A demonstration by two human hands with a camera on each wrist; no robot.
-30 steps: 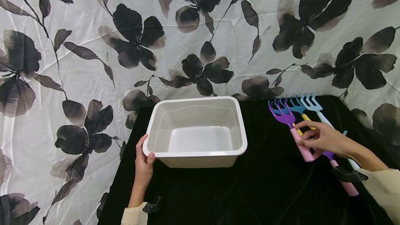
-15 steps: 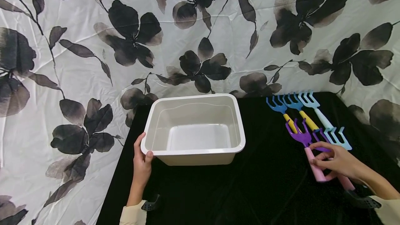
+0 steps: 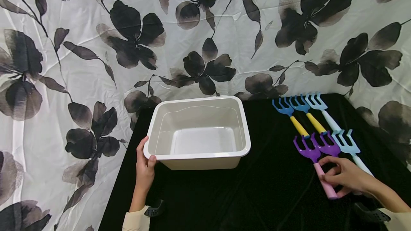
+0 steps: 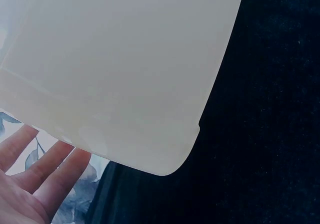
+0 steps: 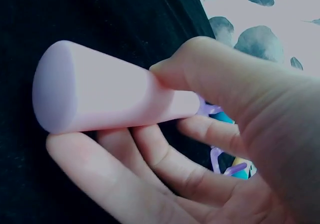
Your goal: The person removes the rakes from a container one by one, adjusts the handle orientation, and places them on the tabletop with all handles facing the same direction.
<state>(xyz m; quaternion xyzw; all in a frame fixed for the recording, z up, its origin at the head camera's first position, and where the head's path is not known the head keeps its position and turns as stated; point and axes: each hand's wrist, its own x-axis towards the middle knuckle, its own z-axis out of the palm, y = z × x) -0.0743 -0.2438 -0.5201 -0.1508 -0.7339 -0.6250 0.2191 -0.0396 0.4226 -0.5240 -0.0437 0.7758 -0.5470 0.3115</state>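
Note:
My right hand (image 3: 348,176) pinches the pink handle (image 5: 115,91) of a small purple hand rake (image 3: 307,151) between thumb and fingers. That rake lies at the front left of a group of similar rakes, its tines pointing away from me. Just beside it is a second purple hand rake (image 3: 328,147), its handle hidden by the hand. A white plastic basin (image 3: 197,157) stands to the left with nothing inside. My left hand (image 3: 145,170) holds its near left corner, thumb over the rim and fingers along the outer wall (image 4: 125,93).
Behind the purple pair lie two blue rakes with yellow handles, the left one (image 3: 299,126) and the right one (image 3: 316,122). Light blue rakes lie at the back (image 3: 330,119) and front right (image 3: 348,145). Black cloth (image 3: 231,199) covers the table; a floral curtain (image 3: 257,45) hangs behind.
My right hand has brought the purple rake toward me and to the right, from over the blue rakes to beside the other purple one. My left hand has kept its hold on the basin.

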